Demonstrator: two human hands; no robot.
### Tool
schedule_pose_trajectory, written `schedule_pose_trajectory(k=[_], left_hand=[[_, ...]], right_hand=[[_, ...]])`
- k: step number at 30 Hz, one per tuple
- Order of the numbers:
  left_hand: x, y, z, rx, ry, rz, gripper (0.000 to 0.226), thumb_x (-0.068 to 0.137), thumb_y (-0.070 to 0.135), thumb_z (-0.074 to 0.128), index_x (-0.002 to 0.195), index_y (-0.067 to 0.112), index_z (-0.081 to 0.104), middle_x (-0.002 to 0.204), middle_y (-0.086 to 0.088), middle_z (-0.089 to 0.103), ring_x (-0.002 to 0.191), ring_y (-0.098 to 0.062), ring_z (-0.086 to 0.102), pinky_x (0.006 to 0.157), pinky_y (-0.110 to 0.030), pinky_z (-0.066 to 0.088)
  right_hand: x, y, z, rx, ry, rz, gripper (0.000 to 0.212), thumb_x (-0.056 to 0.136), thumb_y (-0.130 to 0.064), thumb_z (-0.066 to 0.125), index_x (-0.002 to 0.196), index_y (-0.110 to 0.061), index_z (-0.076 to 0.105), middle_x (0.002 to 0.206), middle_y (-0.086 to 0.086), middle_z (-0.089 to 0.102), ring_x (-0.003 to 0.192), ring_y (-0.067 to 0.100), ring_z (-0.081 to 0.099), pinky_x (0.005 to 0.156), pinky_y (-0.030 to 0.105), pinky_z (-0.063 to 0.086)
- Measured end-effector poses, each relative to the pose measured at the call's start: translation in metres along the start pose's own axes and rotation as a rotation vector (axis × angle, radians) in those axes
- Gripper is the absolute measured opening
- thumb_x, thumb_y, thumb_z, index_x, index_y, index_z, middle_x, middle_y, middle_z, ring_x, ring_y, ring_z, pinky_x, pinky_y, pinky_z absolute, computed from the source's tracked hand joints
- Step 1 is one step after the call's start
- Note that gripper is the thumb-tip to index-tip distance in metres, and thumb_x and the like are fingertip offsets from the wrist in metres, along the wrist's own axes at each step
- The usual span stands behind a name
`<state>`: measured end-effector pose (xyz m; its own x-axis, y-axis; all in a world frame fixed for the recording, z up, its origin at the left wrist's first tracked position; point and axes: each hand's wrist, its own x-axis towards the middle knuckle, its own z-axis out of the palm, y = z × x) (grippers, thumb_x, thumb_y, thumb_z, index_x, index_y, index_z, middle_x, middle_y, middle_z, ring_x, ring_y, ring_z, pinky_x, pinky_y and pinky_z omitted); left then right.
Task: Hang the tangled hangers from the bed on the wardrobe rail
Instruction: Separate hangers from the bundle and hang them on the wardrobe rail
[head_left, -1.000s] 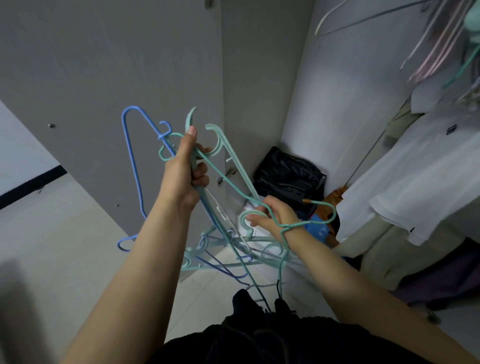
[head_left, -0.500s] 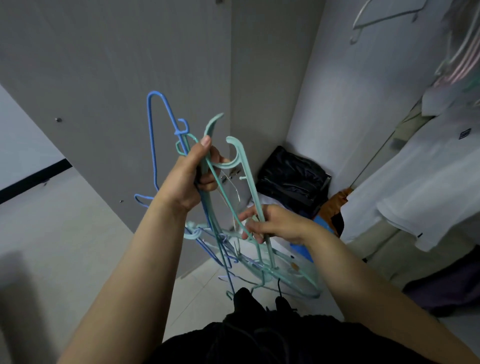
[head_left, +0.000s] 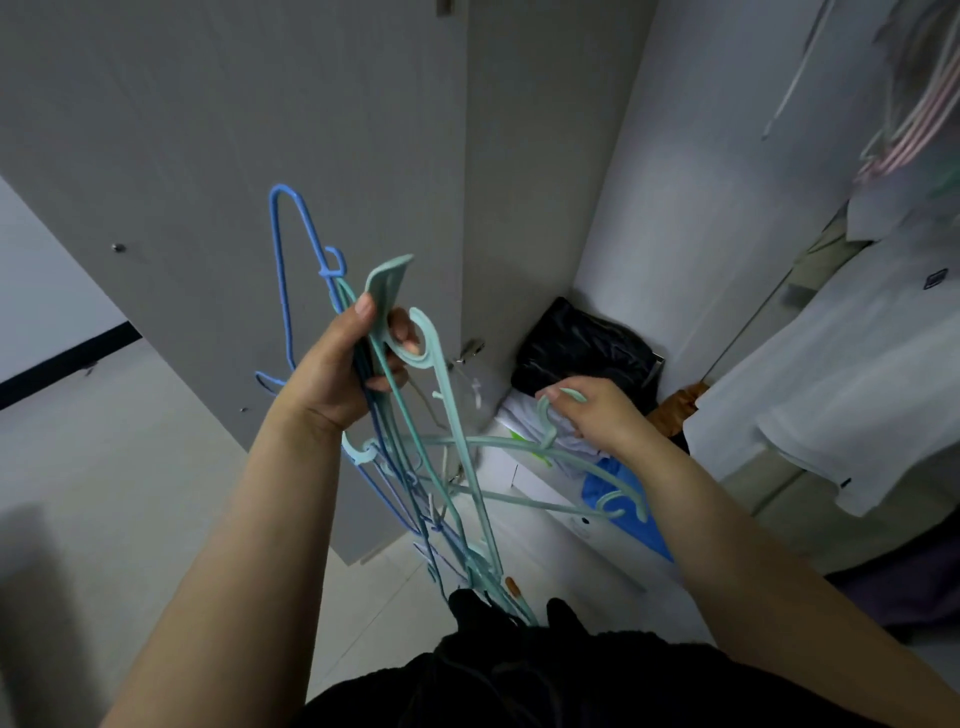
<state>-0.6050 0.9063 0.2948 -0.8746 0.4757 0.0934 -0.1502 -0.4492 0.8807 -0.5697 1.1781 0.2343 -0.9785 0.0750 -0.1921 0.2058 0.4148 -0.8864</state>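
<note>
- teal and blue plastic, that's what i'm working with: a bundle of hangers (head_left: 415, 467) held up at the centre of the frame, in front of the grey wardrobe door (head_left: 208, 130).
- my left hand (head_left: 343, 374) is clenched around the bunched necks near the hooks; a blue hanger (head_left: 283, 260) sticks up above it toward upper centre-left.
- my right hand (head_left: 592, 415), centre-right, pinches the hook of one teal hanger (head_left: 519, 447) that lies crosswise, pulled out sideways from the rest.
- i judge these light and fairly stiff, smooth enough to slide on each other, but the hooks and notches catch. best hold is at the hook or neck, one hanger at a time; yanking an arm could bend or snap it.
- the rail itself i can't make out; pale hangers (head_left: 914, 124) and a white garment (head_left: 831, 395) hang at the right edge, so it should be up there.
- low inside the wardrobe sits a black bag (head_left: 576, 348), contents hidden, with folded clothes (head_left: 524, 421) piled beside and below it.
</note>
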Motion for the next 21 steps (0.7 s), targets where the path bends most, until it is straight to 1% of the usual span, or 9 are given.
schedule_pose_trajectory(k=[3,5,7,9,11,14,17,19,21], left_hand=[[0.002,0.002,-0.006,-0.125,-0.033,0.014,0.043,0.062,0.06,0.08,0.071,0.02,0.065,0.058,0.004,0.059,0.045,-0.007,0.032,0.039,-0.013,0.027],[0.003,0.001,-0.011,-0.214,-0.086,0.013,0.044,0.068,0.056,0.079,0.074,0.016,0.061,0.059,0.002,0.057,0.048,-0.01,0.025,0.038,-0.013,0.031],[0.002,0.0,-0.014,-0.309,-0.156,0.012,0.044,0.072,0.051,0.078,0.076,0.012,0.059,0.06,0.0,0.051,0.053,-0.013,0.02,0.039,-0.014,0.029],[0.001,-0.001,-0.017,-0.319,-0.155,0.005,0.048,0.067,0.054,0.08,0.073,0.012,0.057,0.057,-0.001,0.036,0.053,-0.014,0.018,0.04,-0.018,0.022],[-0.001,0.0,-0.017,-0.241,-0.135,-0.002,0.055,0.061,0.067,0.077,0.066,0.016,0.056,0.055,-0.001,0.026,0.05,-0.013,0.017,0.04,-0.021,0.017],[0.0,0.001,-0.016,-0.18,-0.114,-0.022,0.059,0.055,0.078,0.069,0.059,0.02,0.056,0.048,0.005,0.036,0.046,-0.011,0.025,0.04,-0.022,0.017],[0.002,-0.001,-0.016,-0.188,-0.085,-0.019,0.058,0.055,0.077,0.069,0.057,0.021,0.056,0.049,0.006,0.047,0.045,-0.01,0.026,0.041,-0.021,0.016],[0.005,-0.004,-0.016,-0.253,-0.132,-0.015,0.057,0.063,0.072,0.068,0.06,0.017,0.056,0.051,0.003,0.051,0.046,-0.01,0.031,0.041,-0.02,0.02],[0.01,-0.007,-0.015,-0.401,-0.239,-0.01,0.054,0.073,0.061,0.069,0.066,0.009,0.056,0.056,-0.004,0.055,0.05,-0.013,0.043,0.044,-0.021,0.032]], right_hand=[[0.001,0.006,0.008,0.005,0.007,-0.058,0.018,0.098,-0.016,0.051,0.095,-0.013,0.069,0.066,-0.003,0.056,0.058,0.004,0.052,0.058,0.013,0.047],[0.001,0.012,0.013,-0.097,0.048,-0.131,0.017,0.098,-0.019,0.051,0.093,-0.018,0.068,0.07,-0.008,0.06,0.065,0.003,0.056,0.067,0.014,0.047],[-0.001,0.014,0.014,-0.158,0.088,-0.201,0.017,0.098,-0.021,0.05,0.092,-0.02,0.067,0.078,-0.015,0.063,0.073,-0.003,0.059,0.07,0.008,0.044],[0.0,0.014,0.013,-0.046,0.047,-0.163,0.018,0.099,-0.02,0.049,0.09,-0.02,0.065,0.088,-0.013,0.068,0.08,-0.003,0.061,0.075,0.011,0.045],[0.002,0.013,0.01,0.203,-0.11,0.011,0.017,0.099,-0.02,0.048,0.092,-0.017,0.063,0.1,0.004,0.072,0.085,0.011,0.067,0.08,0.024,0.051],[0.0,0.018,0.008,0.394,-0.359,0.255,0.016,0.098,-0.012,0.049,0.104,-0.012,0.064,0.118,0.016,0.065,0.09,0.024,0.068,0.086,0.036,0.054],[-0.005,0.024,0.015,0.36,-0.665,0.365,0.038,0.095,0.001,0.047,0.131,-0.008,0.051,0.133,0.011,0.056,0.095,0.022,0.066,0.083,0.033,0.054],[-0.011,0.024,0.025,0.292,-0.865,0.417,0.049,0.096,-0.005,0.05,0.142,-0.012,0.037,0.139,0.007,0.047,0.095,0.021,0.066,0.079,0.028,0.052],[-0.017,0.02,0.042,0.22,-0.889,0.449,0.05,0.097,-0.018,0.053,0.143,-0.015,0.033,0.138,0.006,0.043,0.079,0.018,0.066,0.07,0.026,0.047]])
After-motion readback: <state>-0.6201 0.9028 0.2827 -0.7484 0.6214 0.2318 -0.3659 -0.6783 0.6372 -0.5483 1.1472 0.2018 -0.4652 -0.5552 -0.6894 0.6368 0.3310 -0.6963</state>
